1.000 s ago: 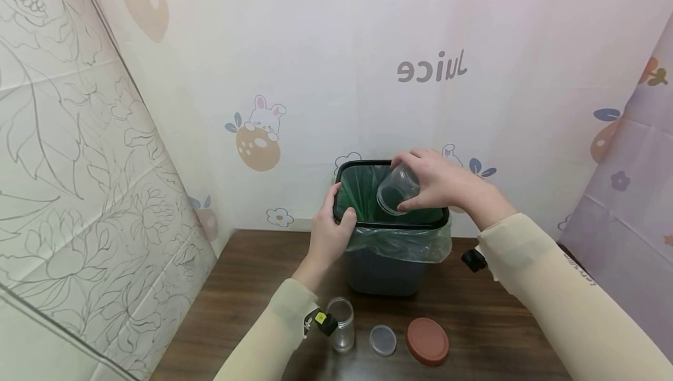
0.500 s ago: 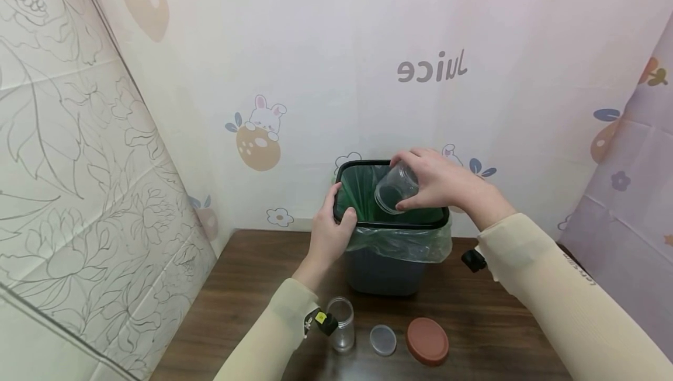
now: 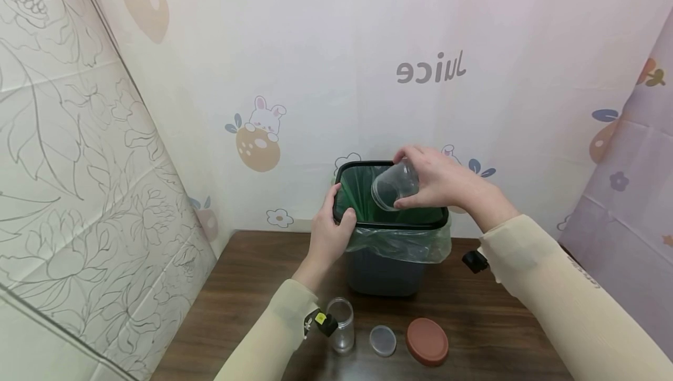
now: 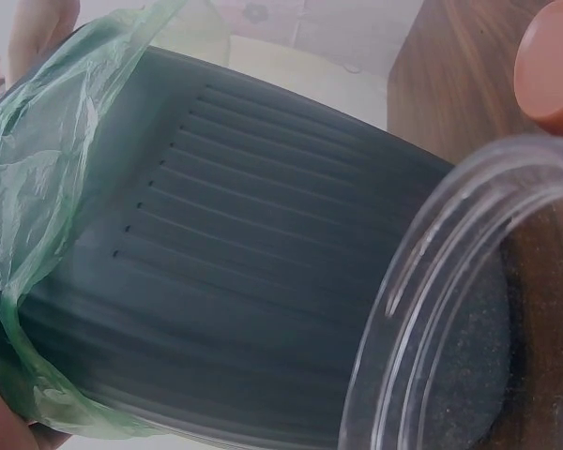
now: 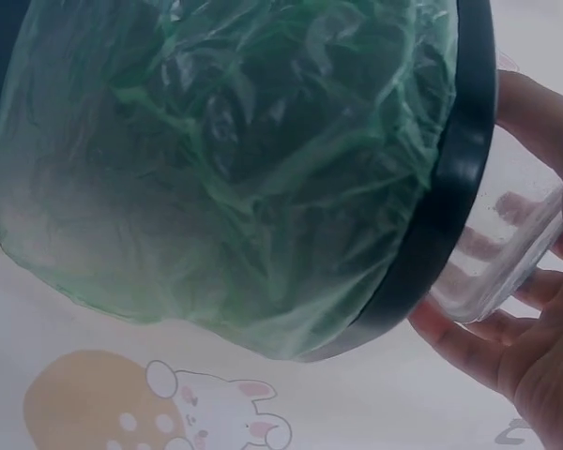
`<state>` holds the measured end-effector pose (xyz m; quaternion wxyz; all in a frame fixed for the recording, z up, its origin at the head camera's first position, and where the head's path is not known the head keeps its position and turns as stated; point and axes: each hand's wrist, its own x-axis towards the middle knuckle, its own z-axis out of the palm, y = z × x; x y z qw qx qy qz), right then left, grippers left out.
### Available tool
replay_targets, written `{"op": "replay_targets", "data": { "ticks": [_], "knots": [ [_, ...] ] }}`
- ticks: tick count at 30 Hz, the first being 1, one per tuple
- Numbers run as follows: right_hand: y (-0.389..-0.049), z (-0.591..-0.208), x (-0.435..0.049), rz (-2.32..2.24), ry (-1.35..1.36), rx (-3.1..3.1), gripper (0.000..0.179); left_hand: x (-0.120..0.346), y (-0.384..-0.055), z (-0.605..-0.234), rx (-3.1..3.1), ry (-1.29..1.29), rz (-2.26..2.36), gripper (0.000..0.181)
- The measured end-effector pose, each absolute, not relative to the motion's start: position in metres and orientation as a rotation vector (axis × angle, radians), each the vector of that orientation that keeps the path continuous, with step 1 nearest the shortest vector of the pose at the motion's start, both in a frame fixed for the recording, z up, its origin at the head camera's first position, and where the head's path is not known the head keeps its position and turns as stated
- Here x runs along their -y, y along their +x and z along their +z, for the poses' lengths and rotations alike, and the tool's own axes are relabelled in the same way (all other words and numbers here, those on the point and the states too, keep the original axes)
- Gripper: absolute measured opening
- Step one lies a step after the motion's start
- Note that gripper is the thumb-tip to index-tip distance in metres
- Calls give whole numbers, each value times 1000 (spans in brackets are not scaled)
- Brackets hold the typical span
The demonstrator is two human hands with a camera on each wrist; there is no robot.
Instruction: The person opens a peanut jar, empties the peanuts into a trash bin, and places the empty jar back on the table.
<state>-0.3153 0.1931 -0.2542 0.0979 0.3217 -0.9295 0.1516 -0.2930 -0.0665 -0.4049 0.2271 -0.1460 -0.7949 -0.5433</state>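
My right hand (image 3: 439,179) grips a clear jar (image 3: 394,187) over the bin's opening, its mouth tipped down and to the left. In the right wrist view, fingers wrap round the jar (image 5: 507,225) behind the bin's dark rim (image 5: 450,206). With my left hand (image 3: 332,226) I hold the left side of the dark bin (image 3: 386,273), thumb over the rim and fingers outside. A green bag (image 3: 363,188) lines the bin and hangs over its edge. Whether anything is inside the bin cannot be seen.
On the wooden table (image 3: 252,287), a second clear jar (image 3: 343,334) stands upright and uncapped beside my left wrist. A small translucent lid (image 3: 382,340) and a red-brown lid (image 3: 427,341) lie in front of the bin. Behind hangs a printed curtain (image 3: 315,77).
The jar in my right hand has tilted a little more and its mouth has risen slightly to the left. My left hand stays on the rim.
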Motion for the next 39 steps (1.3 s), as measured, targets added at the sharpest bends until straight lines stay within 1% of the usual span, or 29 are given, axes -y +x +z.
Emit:
{"op": "replay_targets", "data": {
  "ticks": [9,30,39],
  "knots": [
    [-310,-255,-198,593,855,2728,84,67,-293,-405,2186,-406,-1495,71],
    [-287,-283,-223,1051,561,2490,93,65,-293,-405,2179,-392,-1502,68],
    [-287,-296,-230,1177,520,2292,85,65,-292,-405,2177,-395,-1500,69]
  ]
}}
